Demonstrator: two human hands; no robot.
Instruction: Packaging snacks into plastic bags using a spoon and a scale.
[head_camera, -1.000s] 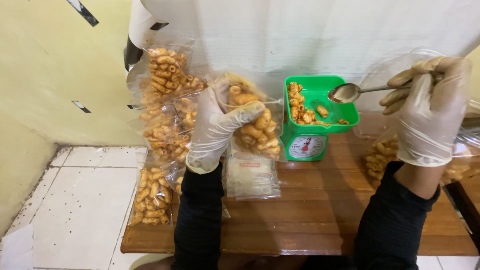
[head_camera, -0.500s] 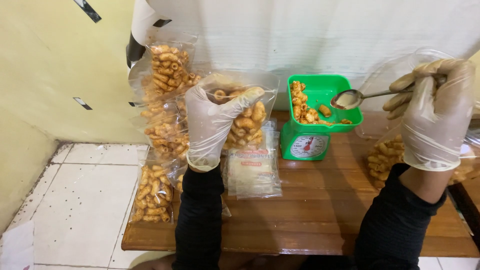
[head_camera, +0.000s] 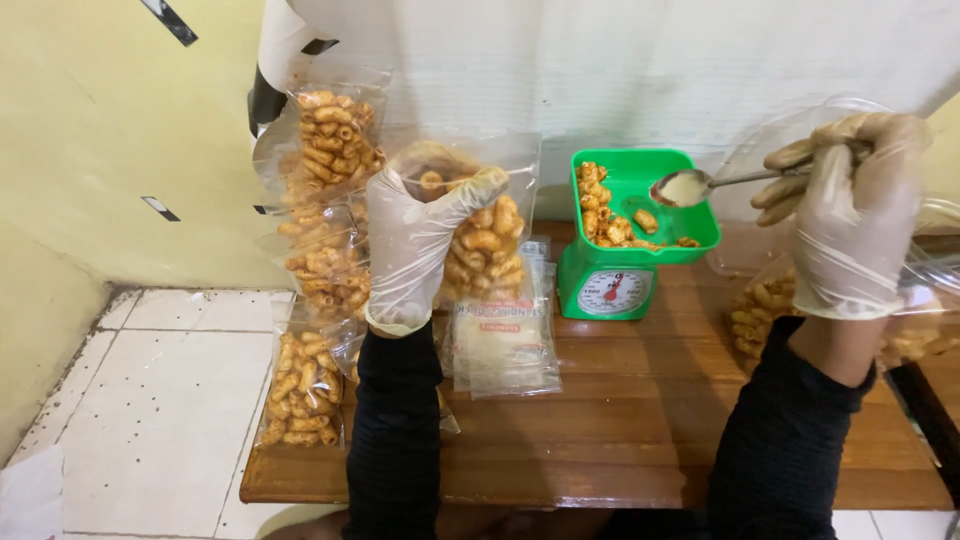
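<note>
My left hand (head_camera: 415, 250), in a thin clear glove, grips a clear plastic pouch (head_camera: 485, 235) partly filled with orange curled snacks and holds it up above the wooden table (head_camera: 620, 420). My right hand (head_camera: 850, 220), also gloved, holds a metal spoon (head_camera: 690, 185) by the handle, its bowl hovering over the green tray of a small kitchen scale (head_camera: 630, 245). Several snack pieces lie in that tray.
Filled snack pouches (head_camera: 320, 200) are stacked at the table's left edge, one (head_camera: 300, 395) lying near the front corner. Empty flat pouches (head_camera: 505, 345) lie under my left hand. A large clear bag of snacks (head_camera: 760, 315) sits behind my right wrist. White tiled floor lies to the left.
My left hand has turned the pouch upright and drawn it slightly left. The spoon has shifted a little over the scale tray.
</note>
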